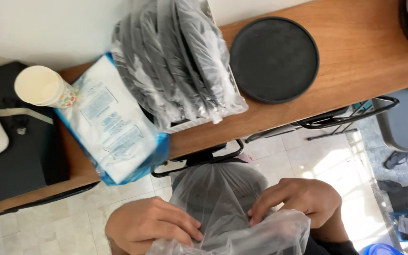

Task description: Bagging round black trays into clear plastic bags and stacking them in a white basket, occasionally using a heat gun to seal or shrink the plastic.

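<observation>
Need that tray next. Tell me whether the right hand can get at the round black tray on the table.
Probably yes: the right hand is pinching the clear plastic bag, but nothing lies between it and the round black tray.

Both hands, left (149, 226) and right (301, 198), curl inward, fingers pinching.

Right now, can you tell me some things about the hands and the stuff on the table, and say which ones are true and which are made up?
1. Both hands pinch a clear plastic bag. True: the left hand and the right hand grip its crumpled top.
2. The round black tray lies on the floor. False: it lies on the wooden table.
3. A stack of paper cups is beside the blue and white packet. True.
4. The packet lies fully on the table. False: one corner sticks out over the edge.
5. The right hand holds the cups. False: it holds the bag.
</observation>
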